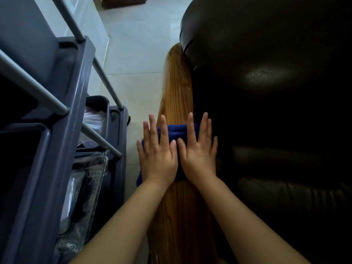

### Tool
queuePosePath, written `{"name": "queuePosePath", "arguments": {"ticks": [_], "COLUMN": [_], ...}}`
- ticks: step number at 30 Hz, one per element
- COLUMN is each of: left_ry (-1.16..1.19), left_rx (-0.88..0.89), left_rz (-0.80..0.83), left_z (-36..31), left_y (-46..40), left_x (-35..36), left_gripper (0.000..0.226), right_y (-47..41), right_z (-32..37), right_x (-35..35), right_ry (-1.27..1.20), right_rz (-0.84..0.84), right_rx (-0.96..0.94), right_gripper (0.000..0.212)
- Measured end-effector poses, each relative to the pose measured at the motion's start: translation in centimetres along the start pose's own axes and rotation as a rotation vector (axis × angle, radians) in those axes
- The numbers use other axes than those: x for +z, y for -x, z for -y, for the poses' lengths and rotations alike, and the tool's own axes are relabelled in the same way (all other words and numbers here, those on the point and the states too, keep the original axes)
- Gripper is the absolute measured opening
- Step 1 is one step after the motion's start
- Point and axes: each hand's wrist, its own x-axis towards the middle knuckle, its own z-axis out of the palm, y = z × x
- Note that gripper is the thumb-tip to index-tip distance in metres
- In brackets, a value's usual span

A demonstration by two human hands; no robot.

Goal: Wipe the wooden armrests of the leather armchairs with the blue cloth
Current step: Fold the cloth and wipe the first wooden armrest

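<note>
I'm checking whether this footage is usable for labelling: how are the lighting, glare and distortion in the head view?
Head view: uneven light, with the leather armchair nearly black except one glare patch; the floor washed out bright; the wooden armrest glossy with sheen; wide-angle bending on the cart rails; both hands, left hand and right hand, on the blue cloth, evenly lit and fairly sharp.

Pale, glossy floor tiles (133, 60) with thin grout lines reflect soft daylight. On the left stands a dark grey plastic cart (62, 103) with silver metal rails (106, 80), its lower shelves holding clear plastic-wrapped items (83, 180). A dark reddish wooden furniture base (123, 1) sits far back.
</note>
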Motion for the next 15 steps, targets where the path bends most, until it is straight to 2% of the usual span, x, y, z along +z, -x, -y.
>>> {"name": "queuePosePath", "arguments": {"ticks": [3,6,9,15], "left_ry": [0.085,0.11,0.134,0.145], "left_rx": [0.076,0.236,0.221,0.215], "left_rz": [0.003,0.142,0.291,0.392], "left_z": [0.7,2.4,2.7,2.5], "left_y": [0.3,2.8,2.0,-2.9], "left_x": [-1.5,-2.0,-1.7,-2.3], "left_gripper": [0.065,0.059,0.061,0.07], "right_y": [0.3,1.7,1.2,-2.7], "right_z": [-1.3,-2.8,-2.7,-2.0], "right_x": [-1.3,-1.8,-1.5,-1.3], "right_ry": [-0.045,-0.119,-0.083,-0.042], "right_rz": [0.009,0.096,0.197,0.245], "right_rx": [-0.1,-0.215,-0.223,-0.194], "right_gripper": [0.067,0.064,0.063,0.066]}}
